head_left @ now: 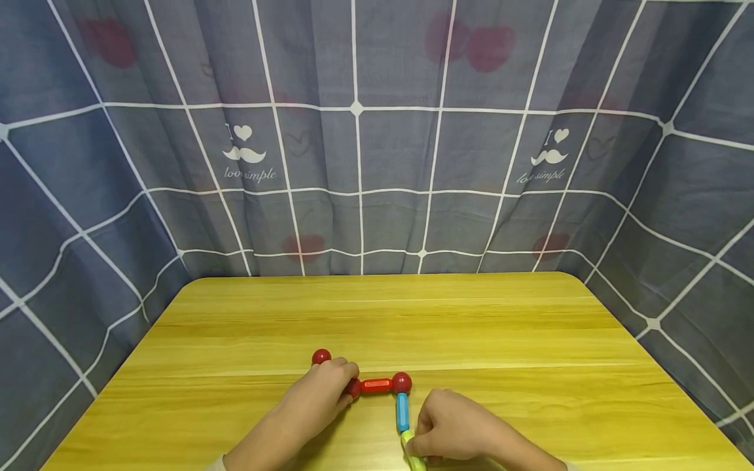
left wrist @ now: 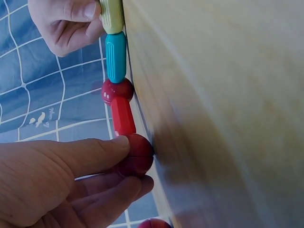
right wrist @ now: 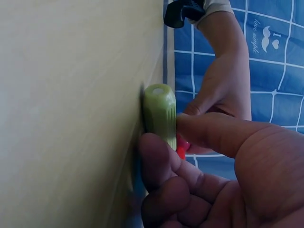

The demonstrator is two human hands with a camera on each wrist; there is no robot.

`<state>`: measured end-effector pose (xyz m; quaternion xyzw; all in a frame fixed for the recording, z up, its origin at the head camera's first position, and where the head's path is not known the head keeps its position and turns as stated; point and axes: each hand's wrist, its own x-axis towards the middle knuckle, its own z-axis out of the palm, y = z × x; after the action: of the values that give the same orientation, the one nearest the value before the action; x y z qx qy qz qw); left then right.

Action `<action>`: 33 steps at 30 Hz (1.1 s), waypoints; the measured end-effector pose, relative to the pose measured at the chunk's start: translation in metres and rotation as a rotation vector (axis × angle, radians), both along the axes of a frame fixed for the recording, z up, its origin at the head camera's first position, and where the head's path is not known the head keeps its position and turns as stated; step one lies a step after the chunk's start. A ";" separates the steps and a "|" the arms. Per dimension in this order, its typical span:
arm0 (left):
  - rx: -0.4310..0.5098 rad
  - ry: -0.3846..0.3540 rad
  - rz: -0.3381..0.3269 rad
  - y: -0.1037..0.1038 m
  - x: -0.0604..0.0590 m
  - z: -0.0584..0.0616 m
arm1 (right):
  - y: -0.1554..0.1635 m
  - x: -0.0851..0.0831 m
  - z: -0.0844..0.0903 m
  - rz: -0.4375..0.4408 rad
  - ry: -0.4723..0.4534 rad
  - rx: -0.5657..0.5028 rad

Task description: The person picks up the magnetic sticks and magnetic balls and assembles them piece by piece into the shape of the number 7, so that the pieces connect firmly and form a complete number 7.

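My left hand point(head_left: 318, 399) pinches a red ball point(left wrist: 138, 164) between thumb and fingers. From that ball a red rod point(head_left: 377, 385) runs right to a second red ball point(head_left: 402, 383). A blue rod point(head_left: 402, 412) extends from the second ball toward the table's near side. At its end is a yellow-green rod point(right wrist: 160, 111), which my right hand point(head_left: 456, 425) pinches between thumb and fingertips. Past the left hand's knuckles lies another red ball point(head_left: 321, 356); the hand hides whether it joins the rest.
The pieces lie near the front of a yellow wood-grain table point(head_left: 377, 314). A grey-blue curtain point(head_left: 389, 150) with white grid lines surrounds the table's back and sides.
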<state>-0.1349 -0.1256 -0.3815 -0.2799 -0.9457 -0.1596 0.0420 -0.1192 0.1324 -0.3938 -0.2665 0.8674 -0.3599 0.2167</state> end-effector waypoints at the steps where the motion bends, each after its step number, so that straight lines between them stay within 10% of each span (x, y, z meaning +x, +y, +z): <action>1: 0.000 -0.001 0.000 0.000 0.000 0.000 | -0.001 0.000 -0.001 -0.002 0.005 0.000; 24: 0.005 0.001 -0.004 0.002 -0.001 -0.001 | -0.015 0.005 -0.008 -0.023 -0.086 -0.145; 33: 0.013 0.028 -0.026 0.004 -0.005 -0.001 | -0.015 0.001 -0.001 -0.048 0.197 -0.108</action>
<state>-0.1398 -0.1220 -0.3824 -0.2941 -0.9402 -0.1626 0.0548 -0.1185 0.1178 -0.3948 -0.2911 0.8700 -0.3833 0.1073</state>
